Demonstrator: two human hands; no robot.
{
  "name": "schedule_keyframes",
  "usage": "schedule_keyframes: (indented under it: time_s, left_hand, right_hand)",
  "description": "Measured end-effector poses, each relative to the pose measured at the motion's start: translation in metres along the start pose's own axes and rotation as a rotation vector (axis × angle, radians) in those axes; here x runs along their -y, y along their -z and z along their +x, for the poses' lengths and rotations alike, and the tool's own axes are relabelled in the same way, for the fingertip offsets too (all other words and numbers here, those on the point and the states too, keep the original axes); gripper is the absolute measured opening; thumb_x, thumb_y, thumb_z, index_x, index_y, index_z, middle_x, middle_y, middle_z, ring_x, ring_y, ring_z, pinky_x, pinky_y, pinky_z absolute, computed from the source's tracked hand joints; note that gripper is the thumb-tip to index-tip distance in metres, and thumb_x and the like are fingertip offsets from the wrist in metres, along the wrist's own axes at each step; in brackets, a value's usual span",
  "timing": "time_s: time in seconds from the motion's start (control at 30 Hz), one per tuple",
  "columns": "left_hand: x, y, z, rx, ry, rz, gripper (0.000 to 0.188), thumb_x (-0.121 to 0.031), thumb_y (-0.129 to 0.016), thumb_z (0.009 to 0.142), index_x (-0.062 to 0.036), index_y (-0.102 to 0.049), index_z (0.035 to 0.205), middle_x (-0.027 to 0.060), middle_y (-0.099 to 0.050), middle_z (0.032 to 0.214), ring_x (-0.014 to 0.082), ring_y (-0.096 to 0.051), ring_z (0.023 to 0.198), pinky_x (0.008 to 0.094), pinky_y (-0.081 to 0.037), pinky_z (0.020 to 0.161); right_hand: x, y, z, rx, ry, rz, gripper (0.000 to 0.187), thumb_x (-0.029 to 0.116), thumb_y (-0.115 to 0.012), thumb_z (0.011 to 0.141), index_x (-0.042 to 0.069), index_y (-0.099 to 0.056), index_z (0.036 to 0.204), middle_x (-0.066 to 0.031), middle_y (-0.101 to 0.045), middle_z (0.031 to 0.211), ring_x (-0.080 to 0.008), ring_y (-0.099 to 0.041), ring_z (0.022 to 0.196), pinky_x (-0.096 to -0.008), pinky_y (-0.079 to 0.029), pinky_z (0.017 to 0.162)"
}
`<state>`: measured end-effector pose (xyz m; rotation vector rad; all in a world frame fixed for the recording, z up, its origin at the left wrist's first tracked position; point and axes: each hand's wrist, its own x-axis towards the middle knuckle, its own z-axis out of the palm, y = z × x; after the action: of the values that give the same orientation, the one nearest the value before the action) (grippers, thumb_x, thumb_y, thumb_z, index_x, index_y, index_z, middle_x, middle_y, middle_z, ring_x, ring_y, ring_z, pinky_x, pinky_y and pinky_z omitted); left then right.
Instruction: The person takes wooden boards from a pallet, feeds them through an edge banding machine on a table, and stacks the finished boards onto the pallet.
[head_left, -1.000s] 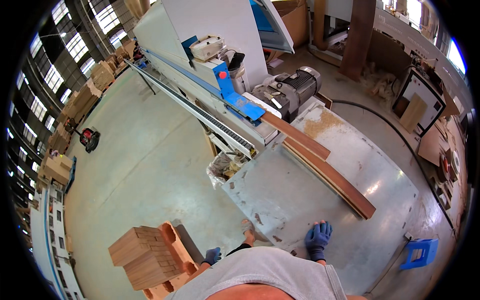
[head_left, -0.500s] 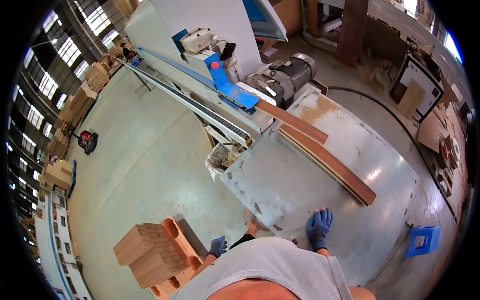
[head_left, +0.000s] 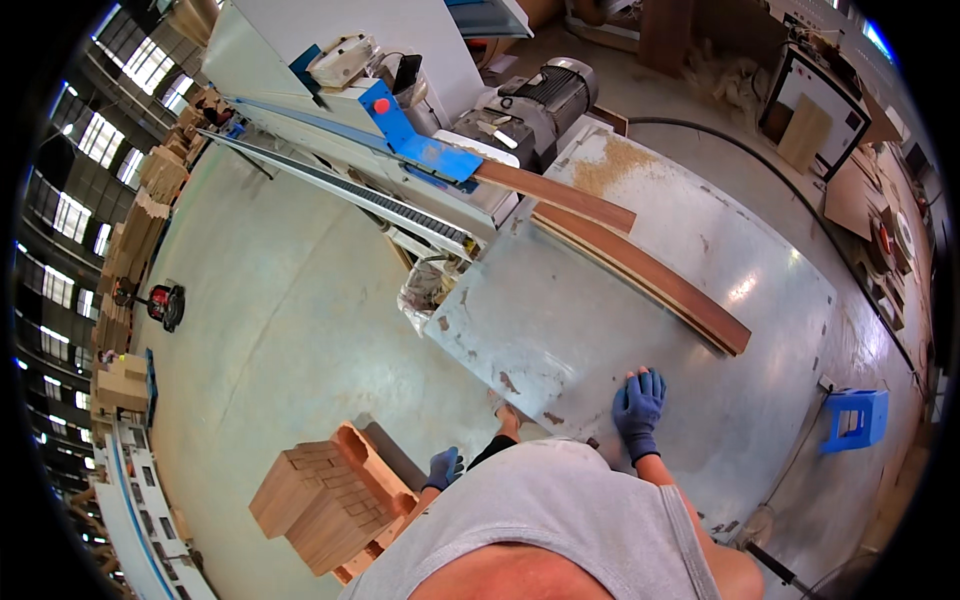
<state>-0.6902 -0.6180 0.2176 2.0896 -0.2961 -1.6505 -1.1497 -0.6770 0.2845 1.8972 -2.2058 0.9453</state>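
Observation:
My right hand [head_left: 639, 408], in a blue glove with bare fingertips, lies flat on the grey metal table [head_left: 570, 330], fingers stretched out and nothing held. Beyond it rest long reddish-brown planks [head_left: 660, 285], stacked one on another. Beside them, another plank [head_left: 570, 197] reaches out of the machine's blue guard [head_left: 440, 158]. My left hand [head_left: 444, 468], gloved alike, hangs low by my side with open fingers. It is nearest to an orange pallet [head_left: 375, 465] bearing stacked wooden boards [head_left: 320, 500].
A long white machine [head_left: 290, 85] with a red button and a grey motor [head_left: 555, 95] runs away to the far left. Sawdust [head_left: 612, 165] lies on the table's far part. A blue stool [head_left: 855, 420] stands at the right, and a black hose [head_left: 760, 160] crosses the floor.
My view has shifted, so the machine and table sit higher in it. My right hand stays flat on the table; the left still hangs beside the pallet. The planks have not visibly moved.

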Motion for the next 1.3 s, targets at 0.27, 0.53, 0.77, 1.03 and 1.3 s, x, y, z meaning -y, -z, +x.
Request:
schedule_keyframes:
  time_s: [0.27, 0.53, 0.77, 1.03, 1.3]
  left_hand:
    - [0.006, 0.002, 0.016, -0.038, 0.109, -0.066, 0.031, -0.030, -0.061, 0.090, -0.0109, -0.059, 0.115, 0.0081, -0.063, 0.097, 0.0236, -0.057, 0.073, 0.0435, -0.049, 0.068]
    - [0.005, -0.007, 0.026, -0.014, 0.071, -0.022, 0.029, -0.028, -0.061, 0.090, -0.0106, -0.060, 0.114, 0.0080, -0.063, 0.094, 0.0241, -0.059, 0.072, 0.0429, -0.048, 0.067]
    - [-0.003, -0.010, 0.019, -0.003, 0.003, 0.001, 0.027, -0.029, -0.060, 0.091, -0.0099, -0.059, 0.109, 0.0096, -0.062, 0.098, 0.0241, -0.058, 0.077, 0.0424, -0.048, 0.067]
    - [-0.018, -0.013, 0.014, -0.038, 0.108, 0.066, 0.026, -0.028, -0.059, 0.091, -0.0110, -0.061, 0.111, 0.0077, -0.063, 0.096, 0.0228, -0.058, 0.075, 0.0423, -0.050, 0.068]
    - [-0.029, -0.017, 0.020, -0.115, 0.004, 0.003, 0.040, -0.031, -0.061, 0.089, -0.0080, -0.063, 0.122, 0.0077, -0.066, 0.102, 0.0232, -0.062, 0.083, 0.0412, -0.050, 0.070]
  right_hand:
    - [0.004, 0.001, 0.002, 0.006, 0.002, 0.000, 0.030, 0.011, -0.064, 0.076, 0.002, -0.067, 0.104, -0.0215, -0.061, 0.117, -0.0417, -0.055, 0.114, -0.0548, -0.038, 0.105]
    - [0.005, 0.003, 0.003, -0.015, -0.015, -0.004, 0.029, 0.010, -0.065, 0.075, 0.002, -0.067, 0.103, -0.0205, -0.062, 0.114, -0.0409, -0.055, 0.113, -0.0543, -0.039, 0.104]
    - [0.008, 0.000, 0.016, 0.085, -0.079, 0.069, 0.024, 0.011, -0.065, 0.076, 0.004, -0.066, 0.099, -0.0200, -0.063, 0.111, -0.0397, -0.056, 0.112, -0.0515, -0.039, 0.104]
    - [0.034, 0.021, 0.269, -0.178, 0.258, -0.029, 0.063, 0.028, -0.076, 0.076, 0.007, -0.055, 0.132, -0.0203, -0.056, 0.128, -0.0380, -0.050, 0.125, -0.0530, -0.036, 0.107]
    - [-0.010, -0.096, 0.359, 0.534, 0.370, -0.137, 0.079, 0.052, -0.077, 0.070, 0.014, -0.054, 0.136, -0.0137, -0.062, 0.124, -0.0348, -0.059, 0.114, -0.0499, -0.043, 0.096]
